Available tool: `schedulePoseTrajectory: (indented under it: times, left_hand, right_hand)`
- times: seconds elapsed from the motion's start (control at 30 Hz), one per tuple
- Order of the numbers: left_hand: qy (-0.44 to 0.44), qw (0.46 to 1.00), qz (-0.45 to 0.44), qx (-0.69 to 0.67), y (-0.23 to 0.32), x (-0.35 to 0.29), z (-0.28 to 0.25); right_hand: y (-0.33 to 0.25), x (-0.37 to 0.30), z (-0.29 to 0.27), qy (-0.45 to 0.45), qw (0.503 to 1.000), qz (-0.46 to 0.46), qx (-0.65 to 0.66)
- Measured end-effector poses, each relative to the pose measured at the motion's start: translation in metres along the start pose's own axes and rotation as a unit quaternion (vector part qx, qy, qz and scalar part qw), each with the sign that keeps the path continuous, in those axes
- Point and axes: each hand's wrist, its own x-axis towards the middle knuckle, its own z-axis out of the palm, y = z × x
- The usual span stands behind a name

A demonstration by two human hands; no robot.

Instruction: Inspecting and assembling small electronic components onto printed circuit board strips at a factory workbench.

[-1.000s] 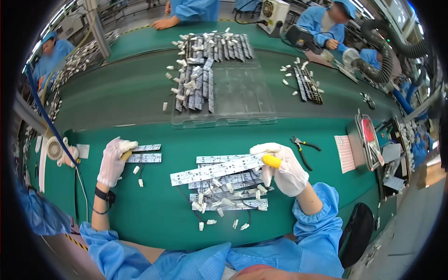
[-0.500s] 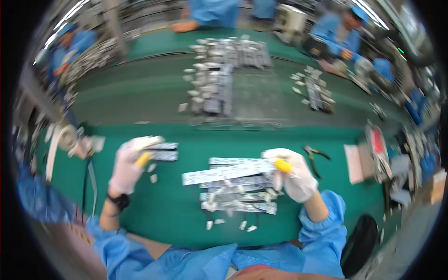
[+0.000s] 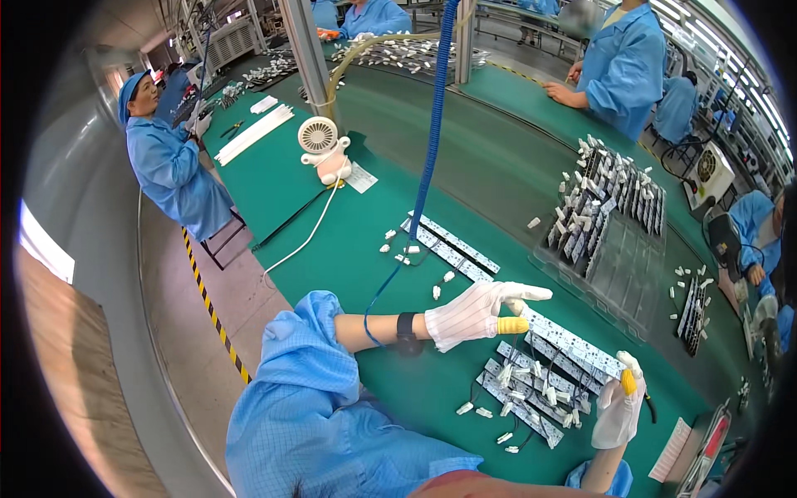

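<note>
My right hand [image 3: 618, 408], in a white glove with a yellow finger cot, grips the right end of a white circuit-board strip [image 3: 573, 342]. At that strip's far end is my left hand [image 3: 473, 315], gloved likewise, its index finger straight and its thumb apart; whether it touches the strip is unclear. Beneath and nearer me lies a pile of similar circuit-board strips [image 3: 505, 390], with black wires and white connectors [image 3: 548, 390] scattered over it. Two more strips [image 3: 452, 249] rest on the green mat beyond my left forearm.
A blue coiled hose [image 3: 436, 108] hangs down by my left forearm. A small fan [image 3: 318, 135] stands at the far left. Beyond the mat, a clear tray [image 3: 573, 282] adjoins many wired strips [image 3: 618, 199]. Co-workers [image 3: 170, 158] in blue are around the line.
The view has swung left. My left hand has moved from the two separate strips to the left end of the strip in my right hand. My right hand keeps its grip.
</note>
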Motion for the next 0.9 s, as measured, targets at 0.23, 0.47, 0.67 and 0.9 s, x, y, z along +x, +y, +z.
schedulePoseTrajectory:
  times: [0.23, 0.47, 0.67, 0.9]
  left_hand:
    - [0.058, 0.994, 0.088, 0.02, -0.019, 0.007, 0.006]
    - [0.068, 0.994, 0.087, 0.015, -0.02, 0.005, 0.007]
    - [0.065, 0.994, 0.092, 0.01, -0.021, 0.004, 0.008]
    - [0.058, 0.993, 0.099, 0.022, -0.02, 0.005, 0.006]
  right_hand:
    - [-0.006, -0.002, 0.0, -0.018, 1.0, 0.016, -0.002]
    - [-0.014, -0.005, 0.009, -0.019, 0.999, 0.04, 0.011]
    - [-0.006, -0.005, -0.003, 0.004, 0.998, 0.06, 0.026]
    - [-0.012, -0.005, 0.007, 0.001, 0.999, 0.027, 0.045]
